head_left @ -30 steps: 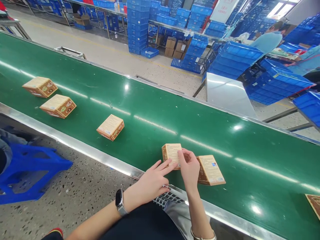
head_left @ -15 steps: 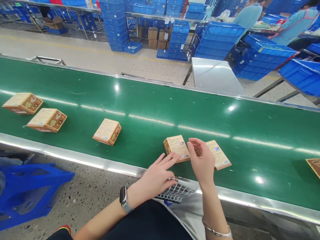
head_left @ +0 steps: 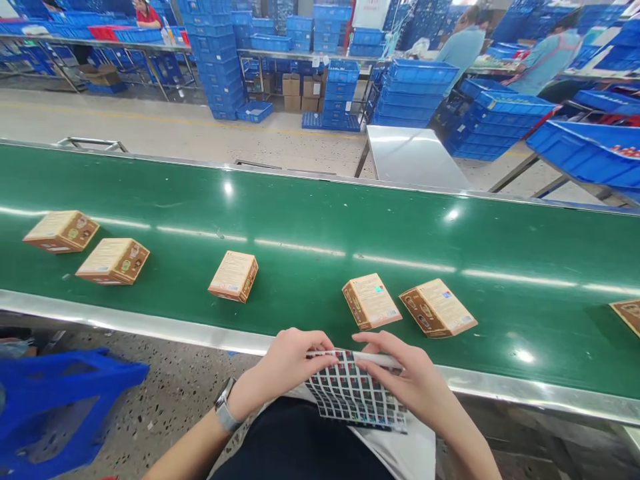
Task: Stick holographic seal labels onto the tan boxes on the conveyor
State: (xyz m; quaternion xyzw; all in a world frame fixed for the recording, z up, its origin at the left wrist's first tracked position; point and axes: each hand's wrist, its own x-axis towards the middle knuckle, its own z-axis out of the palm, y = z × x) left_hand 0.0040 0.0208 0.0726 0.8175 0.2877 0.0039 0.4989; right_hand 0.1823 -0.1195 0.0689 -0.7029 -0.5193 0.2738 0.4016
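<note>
One left hand (head_left: pixel 290 367) and one right hand (head_left: pixel 415 373) met at a single gridded sheet (head_left: pixel 355 397), before six boxes (head_left: pixel 377 300).

The left thumb and forefinger pinched the sheet's upper left edge; the right hand straddled its top edge, thumb on the face, though whether it gripped could not be told. The fingertips behind the sheet were hidden, its print too small to read. The sheet sloped down between and below both hands. Beyond, on one green belt (head_left: pixel 300 300), two boxes lay nearest the right hand, three leftward, and one was cut off at right.
</note>
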